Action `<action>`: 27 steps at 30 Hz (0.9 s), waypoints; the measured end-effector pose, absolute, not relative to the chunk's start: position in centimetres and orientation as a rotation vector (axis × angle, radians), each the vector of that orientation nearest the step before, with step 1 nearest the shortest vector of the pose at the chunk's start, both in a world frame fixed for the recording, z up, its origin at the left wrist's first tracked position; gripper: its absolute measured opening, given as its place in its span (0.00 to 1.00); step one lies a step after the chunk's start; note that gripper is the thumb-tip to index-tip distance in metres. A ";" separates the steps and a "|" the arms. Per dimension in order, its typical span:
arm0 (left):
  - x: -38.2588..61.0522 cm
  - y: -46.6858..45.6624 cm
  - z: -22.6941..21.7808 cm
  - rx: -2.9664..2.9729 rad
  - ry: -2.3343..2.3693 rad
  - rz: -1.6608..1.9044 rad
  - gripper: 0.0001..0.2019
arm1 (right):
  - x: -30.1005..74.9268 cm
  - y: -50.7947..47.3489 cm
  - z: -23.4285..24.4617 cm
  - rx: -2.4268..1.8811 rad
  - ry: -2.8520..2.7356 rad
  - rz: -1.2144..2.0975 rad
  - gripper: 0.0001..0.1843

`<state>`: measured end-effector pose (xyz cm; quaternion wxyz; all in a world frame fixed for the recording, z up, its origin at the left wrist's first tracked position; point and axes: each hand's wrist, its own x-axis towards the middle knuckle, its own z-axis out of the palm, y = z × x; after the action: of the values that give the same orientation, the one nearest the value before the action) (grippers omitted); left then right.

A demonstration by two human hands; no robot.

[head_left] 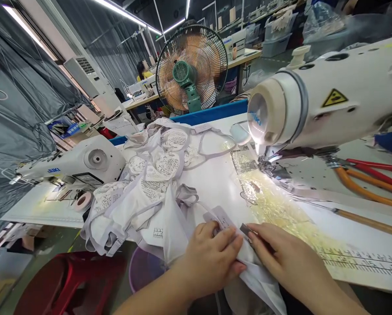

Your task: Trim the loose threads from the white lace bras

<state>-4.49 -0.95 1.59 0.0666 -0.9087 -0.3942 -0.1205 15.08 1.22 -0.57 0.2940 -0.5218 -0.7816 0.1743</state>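
Observation:
Near the table's front edge, my left hand (210, 253) is closed on a white bra (259, 278), its fingers curled over the fabric. To its right, my right hand (282, 251) pinches a small grey tab (244, 229) at the bra's edge between thumb and index finger. Part of the bra hangs down below both hands, over the edge. A pile of white lace bras (159, 170) with pale grey straps spreads over the table to the left. The sewing machine (313, 96) stands to the right, its needle area lit, beyond my right hand.
Orange-handled pliers (362, 186) and a red-handled tool (379, 168) lie right of the machine. A second sewing machine (78, 162) stands left. Behind the table is a large fan (192, 70). A red stool (67, 280) and purple bin (143, 269) are below. A person (143, 72) sits farther back.

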 end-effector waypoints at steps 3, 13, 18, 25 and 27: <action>-4.4 -1.0 1.5 -2.738 -1.201 -0.392 0.22 | 15.0 1.2 -0.5 -1.380 -2.111 0.420 0.15; -4.1 -0.7 1.7 -2.761 -1.191 -0.510 0.21 | 14.5 1.2 -0.1 -1.379 -2.137 0.349 0.15; -3.9 -0.6 2.3 -2.802 -1.173 -0.497 0.20 | 14.5 1.2 -0.1 -1.397 -2.152 0.324 0.15; -3.9 -0.3 2.6 -2.829 -1.165 -0.481 0.20 | 14.5 1.2 0.0 -1.414 -2.115 0.373 0.15; -3.9 -0.3 2.6 -2.827 -1.164 -0.490 0.20 | 14.5 1.2 0.0 -1.416 -2.121 0.373 0.15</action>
<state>-3.87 -0.29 2.58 0.0229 -0.9128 -0.3758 -0.1581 14.52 1.22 0.04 0.2785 -0.5278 -0.7903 0.1388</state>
